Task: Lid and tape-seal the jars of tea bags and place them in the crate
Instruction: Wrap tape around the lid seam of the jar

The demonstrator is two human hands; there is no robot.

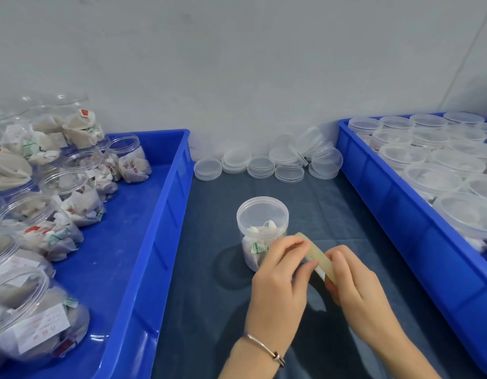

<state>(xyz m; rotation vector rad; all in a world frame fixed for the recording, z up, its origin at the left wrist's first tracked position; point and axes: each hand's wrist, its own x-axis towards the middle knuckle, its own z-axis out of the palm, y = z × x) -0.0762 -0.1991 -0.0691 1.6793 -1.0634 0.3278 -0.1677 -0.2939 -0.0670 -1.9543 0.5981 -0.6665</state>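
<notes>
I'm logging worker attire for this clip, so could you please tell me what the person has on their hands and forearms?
Both hands are bare, without gloves, and no sleeves show on either forearm. The left hand has a thin silver bangle at its wrist; the right hand shows no jewellery.

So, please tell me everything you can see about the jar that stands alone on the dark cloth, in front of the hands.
The jar is a round container of clear plastic, standing upright on the dark cloth between the two blue crates. A translucent lid already sits on top. Inside lie white tea bags, one with a green and white tag. The left hand hides its lower right side; whether it touches the jar cannot be told. Any tape on the jar cannot be made out.
</notes>
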